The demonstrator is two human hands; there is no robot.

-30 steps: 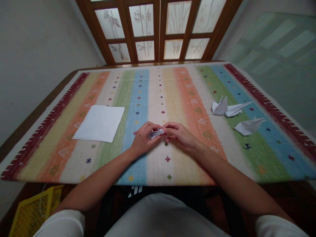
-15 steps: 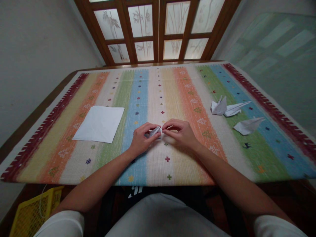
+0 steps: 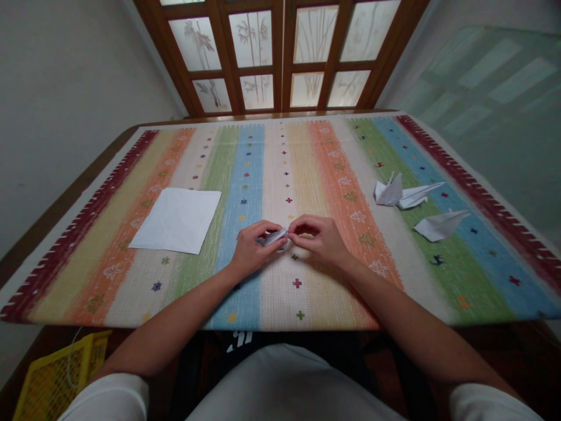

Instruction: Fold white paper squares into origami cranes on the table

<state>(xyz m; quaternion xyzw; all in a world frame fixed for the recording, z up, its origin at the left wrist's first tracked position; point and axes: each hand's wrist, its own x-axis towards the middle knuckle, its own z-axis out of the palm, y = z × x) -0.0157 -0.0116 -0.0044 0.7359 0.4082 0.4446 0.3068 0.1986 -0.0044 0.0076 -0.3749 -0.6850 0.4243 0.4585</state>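
My left hand and my right hand meet above the middle of the striped cloth. Between them is a small folded piece of white paper, held in the left fingers, with the right fingertips pinching its end. Its shape is partly hidden by my fingers. To the left of my hands lies a flat square white paper sheet. Farther right rest a folded paper crane with a long pointed paper piece touching it, and a separate folded paper piece.
The table is covered by a cloth with coloured stripes, small stitched motifs and dark red borders. Wood-framed frosted glass doors stand beyond it. A yellow plastic crate sits on the floor at lower left.
My hands have drawn closer together around the folded paper, and my right fingertips now pinch its end. The paper's tip has tilted slightly. The items on the table have not moved.
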